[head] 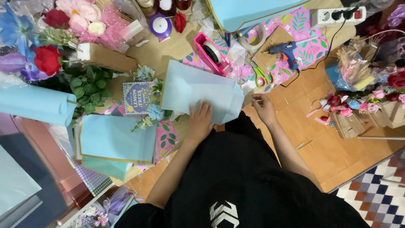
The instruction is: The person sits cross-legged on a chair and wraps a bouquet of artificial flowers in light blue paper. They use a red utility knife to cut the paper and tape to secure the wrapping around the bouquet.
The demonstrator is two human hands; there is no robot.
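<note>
My left hand [199, 120] lies flat, fingers spread, on the near edge of a folded light blue paper sheet [190, 90] on the wooden floor. To the right, my right hand [263, 107] rests next to the sheet's right corner with its fingers curled; whether it pinches the paper is unclear. A pink tape dispenser [211, 52] stands just beyond the sheet. Green-handled scissors [259, 76] and a blue glue gun [284, 50] lie further right.
More light blue sheets [116, 137] and a paper roll [36, 104] lie at left, beside a small book [137, 98], green leaves [86, 84] and red and pink flowers [46, 59]. A power strip [335, 16] sits at the top right, small flower bouquets [358, 103] at right.
</note>
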